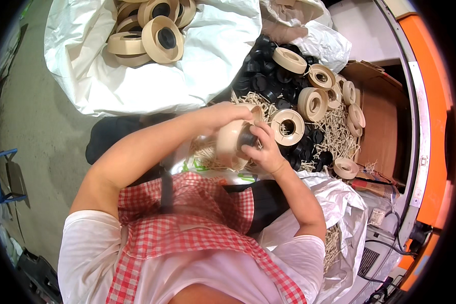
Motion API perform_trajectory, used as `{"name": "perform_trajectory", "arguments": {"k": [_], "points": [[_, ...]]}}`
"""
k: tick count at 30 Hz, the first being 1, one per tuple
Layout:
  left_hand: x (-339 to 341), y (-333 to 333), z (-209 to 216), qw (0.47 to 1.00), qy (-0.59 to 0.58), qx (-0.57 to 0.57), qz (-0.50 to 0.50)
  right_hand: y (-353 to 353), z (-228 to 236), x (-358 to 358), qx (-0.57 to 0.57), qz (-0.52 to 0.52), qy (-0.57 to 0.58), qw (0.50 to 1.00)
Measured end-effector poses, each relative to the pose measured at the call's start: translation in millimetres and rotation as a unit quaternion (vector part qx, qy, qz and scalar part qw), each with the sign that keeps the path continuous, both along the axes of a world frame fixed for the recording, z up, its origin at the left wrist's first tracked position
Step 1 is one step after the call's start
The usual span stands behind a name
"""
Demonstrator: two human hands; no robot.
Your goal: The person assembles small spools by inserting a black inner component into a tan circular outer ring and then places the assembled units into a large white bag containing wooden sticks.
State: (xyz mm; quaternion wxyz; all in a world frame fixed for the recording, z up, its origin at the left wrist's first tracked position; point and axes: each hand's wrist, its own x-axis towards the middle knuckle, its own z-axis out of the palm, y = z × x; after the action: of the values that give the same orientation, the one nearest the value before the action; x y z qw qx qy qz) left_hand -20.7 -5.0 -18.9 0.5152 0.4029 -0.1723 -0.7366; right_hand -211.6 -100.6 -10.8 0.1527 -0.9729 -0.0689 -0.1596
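In front of my apron, a beige plastic round housing [226,147] is held tilted on its side, slightly blurred. My left hand [227,115] is closed on its upper edge from the far left. My right hand [264,151] grips a round black plug [247,137] at the middle of the housing, thumb and fingers on either side of it. Whether the plug is fully seated I cannot tell. Just beyond my fingers lies a beige ring with spokes [287,126]. Loose black plugs [268,83] are heaped behind it.
A white woven sack [207,66] at the far left holds beige housings with black centres [163,39]. Small beige sticks [332,134] lie scattered among more beige rings [313,104]. A cardboard box [382,116] stands at right, beside an orange-edged frame [430,126]. Another white sack [339,202] lies near my right elbow.
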Motion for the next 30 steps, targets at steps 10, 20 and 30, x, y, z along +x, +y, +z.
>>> {"name": "perform_trajectory", "arguments": {"k": [10,20,30], "points": [[3.4,4.4,7.8,0.961,-0.244,-0.123,-0.034,24.8,8.4,17.6,0.627,-0.337,0.159,0.685],[5.8,3.1,-2.0,0.957,-0.272,-0.062,-0.086,49.5,10.1,22.4,0.571,-0.291,0.190,0.744],[-3.8,9.7,-0.9,0.927,-0.356,-0.115,0.017,16.6,-12.8,25.0,0.699,-0.341,0.118,0.617]]}}
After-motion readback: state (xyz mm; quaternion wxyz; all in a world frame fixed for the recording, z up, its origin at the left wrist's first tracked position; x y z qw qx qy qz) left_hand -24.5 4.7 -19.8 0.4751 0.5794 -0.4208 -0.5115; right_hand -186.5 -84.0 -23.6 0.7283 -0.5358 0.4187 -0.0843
